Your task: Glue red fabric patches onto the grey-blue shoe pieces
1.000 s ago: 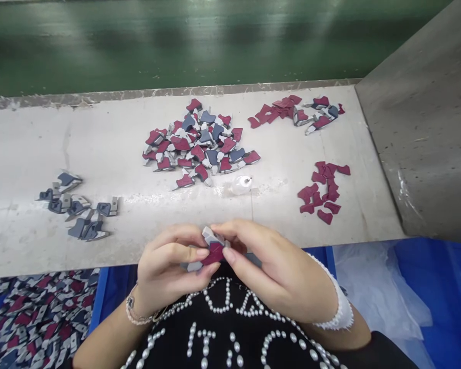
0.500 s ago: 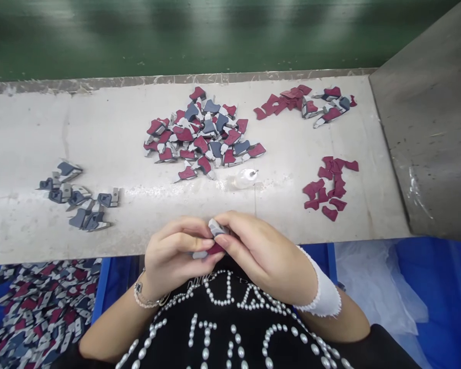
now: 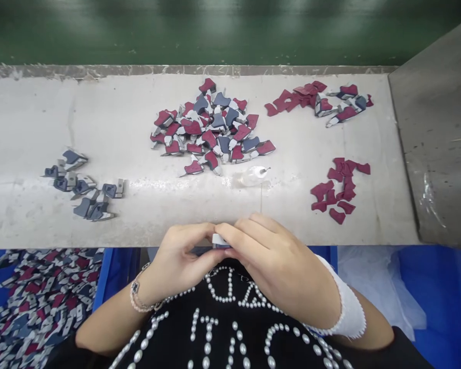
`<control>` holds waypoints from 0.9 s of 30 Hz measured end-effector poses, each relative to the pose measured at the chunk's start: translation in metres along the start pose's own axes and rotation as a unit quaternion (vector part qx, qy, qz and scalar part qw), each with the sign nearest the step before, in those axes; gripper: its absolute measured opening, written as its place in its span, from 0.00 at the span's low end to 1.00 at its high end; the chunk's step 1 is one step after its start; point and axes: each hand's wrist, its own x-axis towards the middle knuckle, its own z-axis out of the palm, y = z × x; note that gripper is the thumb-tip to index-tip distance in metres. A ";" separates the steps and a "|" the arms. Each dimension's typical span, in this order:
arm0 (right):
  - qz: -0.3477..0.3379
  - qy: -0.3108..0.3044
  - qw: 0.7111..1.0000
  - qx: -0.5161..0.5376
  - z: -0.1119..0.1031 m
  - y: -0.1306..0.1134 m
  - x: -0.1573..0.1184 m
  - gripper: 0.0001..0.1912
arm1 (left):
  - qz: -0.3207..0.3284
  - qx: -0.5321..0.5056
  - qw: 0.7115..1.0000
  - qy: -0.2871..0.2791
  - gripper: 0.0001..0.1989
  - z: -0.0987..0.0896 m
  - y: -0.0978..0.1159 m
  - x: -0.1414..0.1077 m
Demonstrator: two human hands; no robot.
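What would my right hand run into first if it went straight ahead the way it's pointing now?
Your right hand, at the gray piece held between both, points leftward, so it would likely meet your left hand first. Depth is unclear where they come together.

Black top (image 3: 176, 333), white pearl-like beads (image 3: 234, 325) across its front forming block letters, two rows; lower row is bigger. Black sleeves (image 3: 403, 348) at either side of the top, short of the forearms. Left of the top's lettering: bracelet (image 3: 134, 299), pale pinkish beads, darker charm. Right of it: wide white wristband (image 3: 351, 313), ragged edge.
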 end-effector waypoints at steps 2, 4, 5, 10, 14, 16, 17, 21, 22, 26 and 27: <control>-0.021 0.003 1.000 -0.017 -0.003 -0.003 -0.002 0.16 | -0.004 -0.022 1.000 0.002 0.04 0.001 0.003 -0.001; -0.036 -0.003 0.999 -0.033 -0.008 -0.006 -0.003 0.17 | -0.006 -0.058 0.998 0.006 0.04 0.004 0.006 -0.002; -0.040 -0.008 0.998 -0.040 -0.010 -0.008 -0.003 0.18 | -0.004 -0.074 0.997 0.010 0.04 0.006 0.007 -0.002; -0.030 -0.013 0.998 -0.053 -0.013 -0.012 -0.003 0.19 | -0.008 -0.070 0.997 0.011 0.05 0.008 0.008 -0.002; -0.007 -0.026 1.000 -0.015 -0.008 -0.008 -0.002 0.16 | -0.045 -0.042 0.998 -0.026 0.05 0.005 0.003 -0.001; -0.007 -0.031 0.999 0.014 -0.007 -0.004 -0.001 0.14 | -0.045 -0.043 0.997 -0.038 0.04 0.004 0.001 0.000; -0.016 -0.032 0.999 0.027 -0.007 -0.002 -0.001 0.14 | -0.038 -0.043 0.997 -0.043 0.04 0.005 0.000 -0.001; -0.031 -0.047 0.996 0.067 -0.005 0.005 0.002 0.13 | -0.013 -0.035 0.999 -0.036 0.09 0.008 0.000 -0.004; -0.015 -0.053 0.995 0.081 -0.005 0.007 0.003 0.12 | -0.011 -0.031 0.999 -0.028 0.10 0.008 -0.001 -0.004; 0.073 -0.010 0.991 0.108 -0.014 0.017 0.002 0.17 | -0.008 0.009 1.000 0.021 0.04 -0.010 -0.008 0.012; 0.101 0.019 0.989 0.103 -0.018 0.022 0.001 0.18 | -0.013 0.036 0.998 0.042 0.05 -0.019 -0.010 0.020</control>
